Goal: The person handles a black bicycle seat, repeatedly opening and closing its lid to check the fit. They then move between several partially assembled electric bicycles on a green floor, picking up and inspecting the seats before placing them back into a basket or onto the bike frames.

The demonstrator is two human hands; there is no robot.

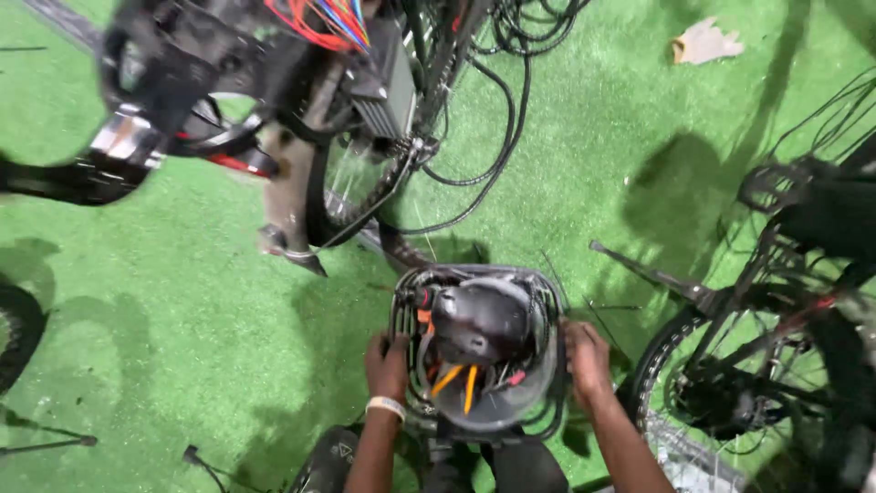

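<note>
Both hands gripped a wire basket (547,301) that sat low in the middle of the view, just in front of the person's knees and above the green turf (182,310). The left hand (388,363), with a pale band at the wrist, held the basket's left wall, its fingers curled over the wires and pressed close together; the right hand (587,359) did the same on the right wall, fingers wrapped around the rim. Inside the basket lay a dark rounded helmet (481,319) on top of a tangle of cables, with orange-handled tools (453,379) poking out beneath it. The basket looked stiff but springy, a thin metal frame that would flex a little under load, and with the helmet and tools in it, moderately heavy and loose inside, so the contents could shift if it tipped. The two side walls, where the hands already were, seemed the soundest places to hold it, keeping it level. A bicycle with a bundle of coloured wires (328,23) stood behind it, black cables (497,137) trailing down, and another bicycle wheel (730,383) stood just to the right.
</note>
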